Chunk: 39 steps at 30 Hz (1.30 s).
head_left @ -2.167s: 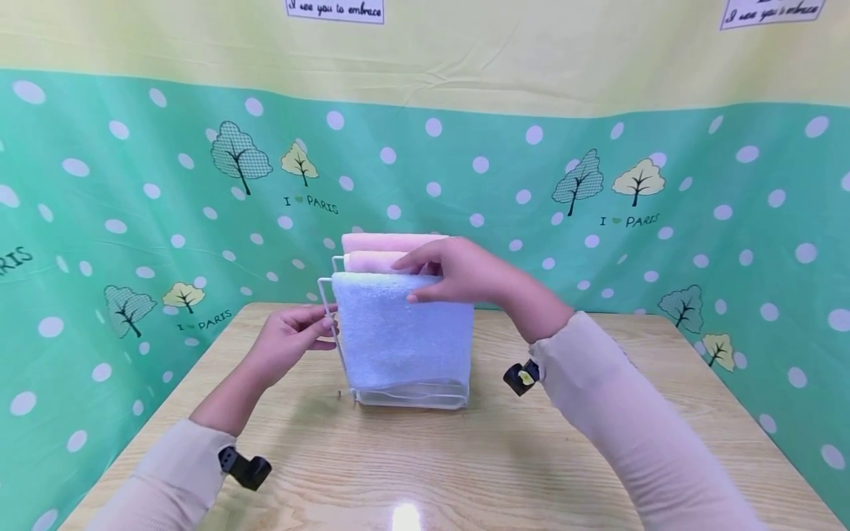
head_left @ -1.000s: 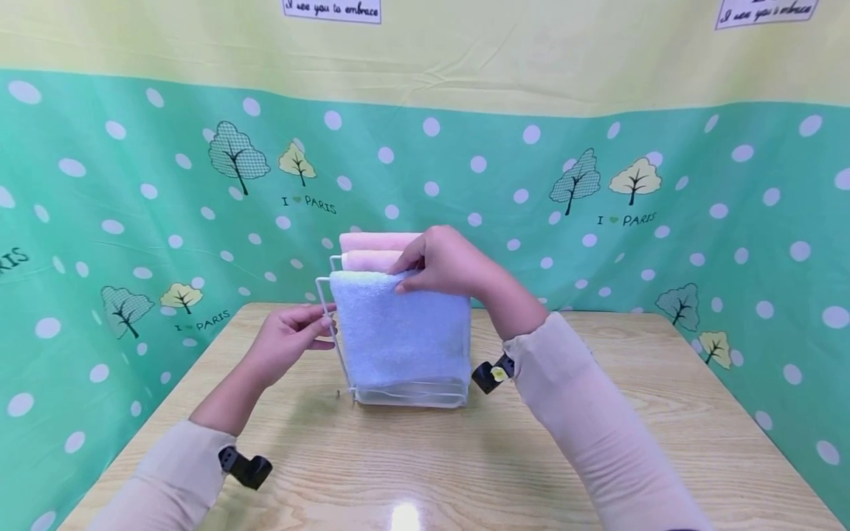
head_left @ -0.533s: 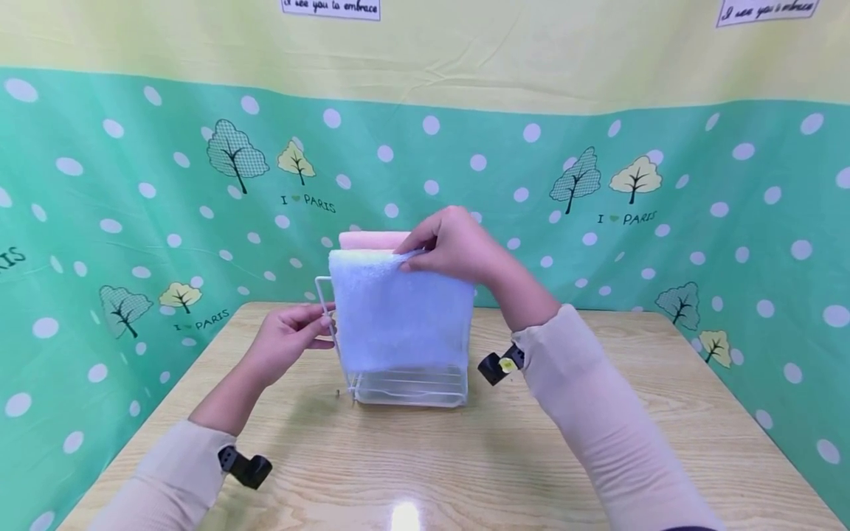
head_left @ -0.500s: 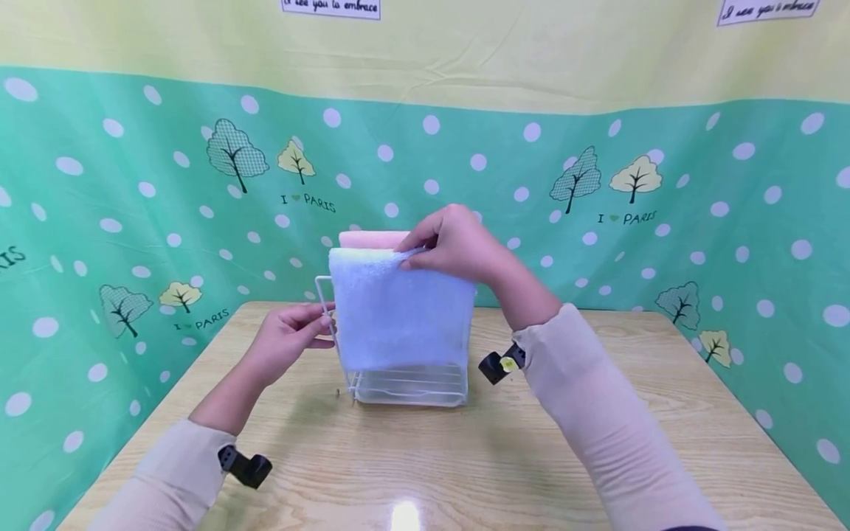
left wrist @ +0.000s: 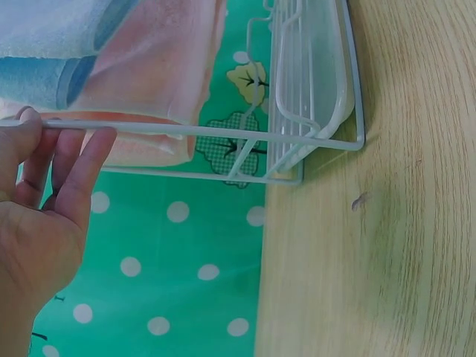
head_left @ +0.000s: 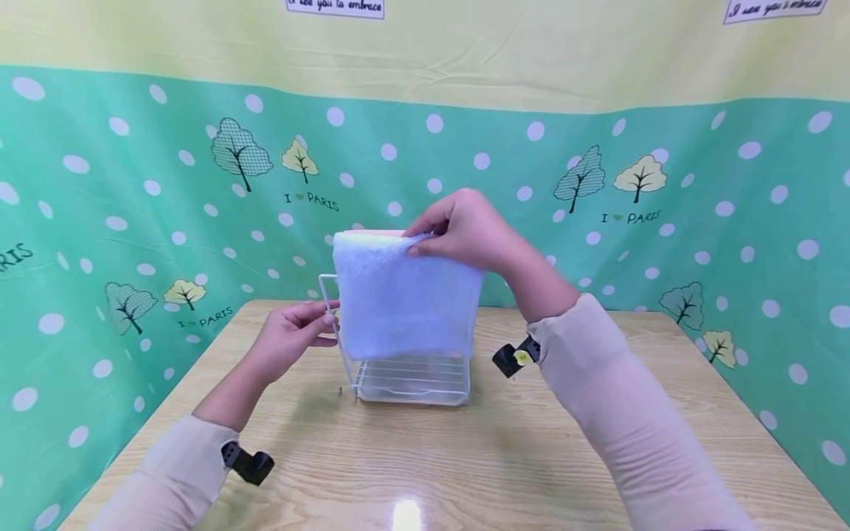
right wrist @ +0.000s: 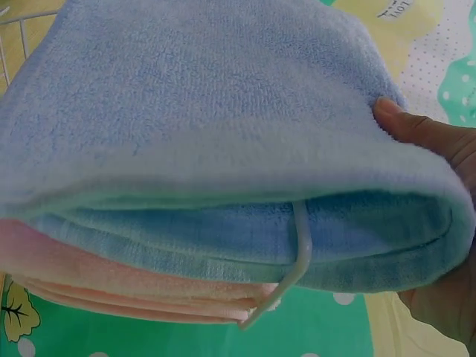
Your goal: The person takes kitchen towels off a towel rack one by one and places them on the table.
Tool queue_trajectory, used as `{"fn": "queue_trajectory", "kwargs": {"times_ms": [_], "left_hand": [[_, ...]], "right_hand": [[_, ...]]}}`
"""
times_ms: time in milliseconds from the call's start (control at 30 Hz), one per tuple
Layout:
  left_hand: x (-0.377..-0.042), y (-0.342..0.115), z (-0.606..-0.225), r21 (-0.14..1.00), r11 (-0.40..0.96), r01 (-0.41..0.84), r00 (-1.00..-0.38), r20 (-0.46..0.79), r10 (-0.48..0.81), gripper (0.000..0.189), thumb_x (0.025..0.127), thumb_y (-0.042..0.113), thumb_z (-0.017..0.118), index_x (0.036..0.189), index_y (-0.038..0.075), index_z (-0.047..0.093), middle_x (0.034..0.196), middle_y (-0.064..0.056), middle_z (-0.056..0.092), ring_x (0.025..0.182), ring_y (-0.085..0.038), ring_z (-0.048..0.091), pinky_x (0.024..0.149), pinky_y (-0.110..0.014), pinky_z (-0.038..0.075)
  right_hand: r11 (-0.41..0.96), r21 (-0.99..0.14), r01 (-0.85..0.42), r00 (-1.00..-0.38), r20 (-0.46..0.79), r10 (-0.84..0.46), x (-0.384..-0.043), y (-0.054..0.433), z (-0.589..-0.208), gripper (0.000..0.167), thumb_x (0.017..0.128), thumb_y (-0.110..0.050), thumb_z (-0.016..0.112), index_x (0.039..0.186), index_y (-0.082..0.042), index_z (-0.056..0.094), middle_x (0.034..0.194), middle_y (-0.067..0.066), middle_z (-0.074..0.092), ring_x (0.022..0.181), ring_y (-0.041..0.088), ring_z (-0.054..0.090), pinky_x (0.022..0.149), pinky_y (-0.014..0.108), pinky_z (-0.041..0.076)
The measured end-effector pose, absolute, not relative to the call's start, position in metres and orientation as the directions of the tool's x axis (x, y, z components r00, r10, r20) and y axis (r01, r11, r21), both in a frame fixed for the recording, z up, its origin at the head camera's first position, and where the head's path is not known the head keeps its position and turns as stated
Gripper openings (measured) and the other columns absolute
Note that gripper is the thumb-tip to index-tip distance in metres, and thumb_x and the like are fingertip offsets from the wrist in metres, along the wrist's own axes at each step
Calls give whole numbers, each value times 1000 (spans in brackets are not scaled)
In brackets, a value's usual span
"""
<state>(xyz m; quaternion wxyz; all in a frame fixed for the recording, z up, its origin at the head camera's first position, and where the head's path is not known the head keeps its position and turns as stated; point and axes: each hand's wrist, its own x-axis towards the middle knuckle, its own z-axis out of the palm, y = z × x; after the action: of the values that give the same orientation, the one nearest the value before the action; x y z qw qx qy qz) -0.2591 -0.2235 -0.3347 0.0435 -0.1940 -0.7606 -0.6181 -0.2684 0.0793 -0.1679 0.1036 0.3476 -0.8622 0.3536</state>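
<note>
My right hand (head_left: 474,228) pinches the top fold of a light blue towel (head_left: 405,302), thumb in front. The towel hangs folded, its lower edge raised above the base of a white wire rack (left wrist: 297,140). In the right wrist view, a bent rack wire (right wrist: 303,238) shows inside the towel's open fold. My left hand (head_left: 292,335) holds the rack's left upright between thumb and fingers. Folded pink towels (right wrist: 126,275) hang behind the blue one; in the head view only a thin pink strip shows above it.
A shallow whitish tray (left wrist: 338,82) lies in the rack's base. The rack stands on a wood-grain table (head_left: 398,457). A green polka-dotted cloth (head_left: 518,162) with printed trees hangs behind and at both sides.
My right hand has moved left to the blue towel's top, pinched it and lifted it. More of the rack's base shows below. My left hand has stayed on the upright.
</note>
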Motion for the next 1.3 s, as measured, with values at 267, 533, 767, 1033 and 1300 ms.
{"fn": "queue_trajectory", "kwargs": {"times_ms": [267,533,767,1033,1300], "left_hand": [[-260,-222,-334,926,182,331,-928,284,243,35,97,11,62,126,-8,60,120,-2,67,91,-17,70,79,-39,60],[-260,-222,-334,921,157,356,-917,312,248,34,97,8,60,126,-10,58,121,0,66,90,-17,70,78,-40,60],[-260,-222,-333,924,168,345,-922,300,244,34,98,9,60,126,-9,58,124,-1,65,91,-17,70,78,-40,60],[-260,-223,-333,921,157,356,-917,312,248,33,97,10,61,125,-9,59,123,-1,66,88,-17,69,78,-40,60],[-260,-224,-334,922,176,345,-922,298,248,36,98,10,60,126,-12,57,126,-2,64,91,-23,69,78,-40,60]], "right_hand": [[491,-626,-605,-786,373,-493,-268,91,-163,15,76,-17,86,90,-15,81,83,-3,74,75,13,65,65,27,55],[490,-646,-585,-805,388,-450,-267,99,-158,17,76,-17,86,92,-13,80,83,-1,74,76,14,66,64,25,55],[497,-644,-582,-809,396,-435,-264,101,-154,17,77,-15,85,92,-11,80,85,1,74,76,15,66,63,25,55],[486,-641,-593,-802,422,-422,-262,104,-153,17,76,-16,86,91,-11,80,84,1,74,75,15,67,62,24,54],[506,-625,-595,-804,448,-391,-260,108,-153,19,74,-17,88,91,-13,80,83,0,74,72,15,64,58,22,51]]}}
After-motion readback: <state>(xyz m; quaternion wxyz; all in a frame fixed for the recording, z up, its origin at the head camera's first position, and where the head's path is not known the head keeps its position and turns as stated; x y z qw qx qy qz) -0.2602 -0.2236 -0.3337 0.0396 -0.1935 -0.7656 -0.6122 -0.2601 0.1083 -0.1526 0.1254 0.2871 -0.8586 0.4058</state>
